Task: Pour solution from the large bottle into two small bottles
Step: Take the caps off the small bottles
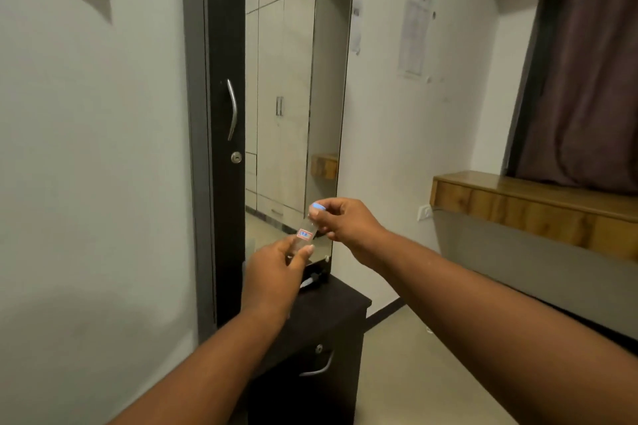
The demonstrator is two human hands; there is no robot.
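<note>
We hold both bare arms stretched forward, forearms converging toward the middle. Our left hand (pixel 276 266) sits lower, fingers curled, thumb and fingertips pinching the lower body of a small clear plastic bottle (pixel 305 235). Our right hand (pixel 345 222) is higher, knuckles up, thumb and forefinger closed on its pale blue cap (pixel 317 208)

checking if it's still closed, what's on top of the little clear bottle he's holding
A light blue cap sits on top of the small bottle, pinched by the right hand. The left hand covers its base, so any contents are hidden.
</note>
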